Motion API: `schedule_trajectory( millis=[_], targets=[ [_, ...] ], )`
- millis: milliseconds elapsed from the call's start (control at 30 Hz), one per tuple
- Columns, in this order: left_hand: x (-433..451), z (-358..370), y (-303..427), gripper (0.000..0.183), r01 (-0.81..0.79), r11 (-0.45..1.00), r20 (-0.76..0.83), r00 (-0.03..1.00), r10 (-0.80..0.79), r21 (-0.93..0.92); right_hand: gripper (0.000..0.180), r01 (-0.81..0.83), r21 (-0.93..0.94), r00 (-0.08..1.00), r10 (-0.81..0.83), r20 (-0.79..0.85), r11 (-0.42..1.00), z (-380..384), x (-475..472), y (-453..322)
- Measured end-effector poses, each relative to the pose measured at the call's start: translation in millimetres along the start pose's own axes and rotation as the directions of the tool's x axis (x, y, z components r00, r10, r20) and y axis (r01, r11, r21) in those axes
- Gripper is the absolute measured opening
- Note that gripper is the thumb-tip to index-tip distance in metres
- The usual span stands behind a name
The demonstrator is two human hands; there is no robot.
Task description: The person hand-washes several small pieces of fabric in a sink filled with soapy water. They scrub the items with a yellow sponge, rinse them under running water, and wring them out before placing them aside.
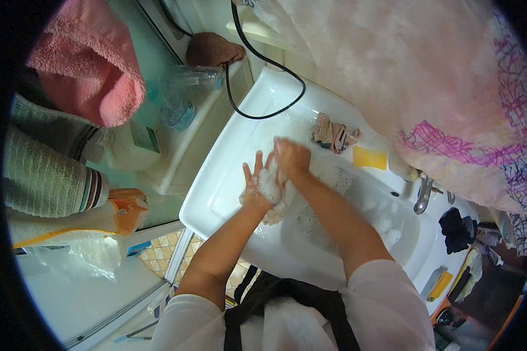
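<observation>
My left hand (262,186) lies spread, palm down, on a sudsy, light-coloured cloth (276,214) on the flat side of a white sink (219,184). Foam covers the back of that hand. Just to its right is my right hand (292,158), curled and slightly blurred; whether anything is inside it cannot be told. Beyond the hands lies a bunched pinkish wet cloth (333,133), with a yellow bar of soap (369,158) near it on the rim. Cloudy, foamy water stands in the basin beneath my right forearm.
A chrome faucet (423,195) is at the basin's right, near a black cloth (456,230). A black cable (263,117) loops over the sink's far end. Large patterned fabric (421,87) hangs at upper right. Towels (48,171) hang at left, by a shelf edge (189,140) and plastic bottles (204,78).
</observation>
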State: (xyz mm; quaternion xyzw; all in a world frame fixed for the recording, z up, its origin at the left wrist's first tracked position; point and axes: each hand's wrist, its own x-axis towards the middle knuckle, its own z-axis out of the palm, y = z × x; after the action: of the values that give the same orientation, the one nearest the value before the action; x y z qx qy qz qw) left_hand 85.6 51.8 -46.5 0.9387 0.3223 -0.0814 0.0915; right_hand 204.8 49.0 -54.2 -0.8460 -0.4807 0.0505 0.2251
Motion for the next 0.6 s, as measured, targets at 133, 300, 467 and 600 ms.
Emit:
schedule_trajectory(
  millis=[133, 300, 467, 600],
  targets=[
    [1, -22, 6, 0.06, -0.037, 0.999, 0.079, 0.996, 0.035, 0.033, 0.024, 0.06, 0.11, 0.987, -0.043, -0.154, 0.992, 5, -4, -2],
    [1, -9, 0, 0.063, -0.005, 1.0, -0.065, 0.998, 0.005, -0.001, 0.028, 0.148, 0.127, 0.98, -0.127, -0.154, 0.981, 0, 3, 12],
    [-24, -1, -3, 0.073, 0.128, 0.975, 0.011, 0.992, -0.129, -0.183, 0.025, 0.127, 0.189, 0.987, -0.104, -0.125, 0.974, 11, -20, -5],
    [-29, 0, -14, 0.07, 0.055, 0.994, -0.002, 0.998, -0.056, -0.098, 0.021, 0.169, 0.153, 0.968, -0.135, -0.213, 0.974, 19, -64, -35]
  ],
)
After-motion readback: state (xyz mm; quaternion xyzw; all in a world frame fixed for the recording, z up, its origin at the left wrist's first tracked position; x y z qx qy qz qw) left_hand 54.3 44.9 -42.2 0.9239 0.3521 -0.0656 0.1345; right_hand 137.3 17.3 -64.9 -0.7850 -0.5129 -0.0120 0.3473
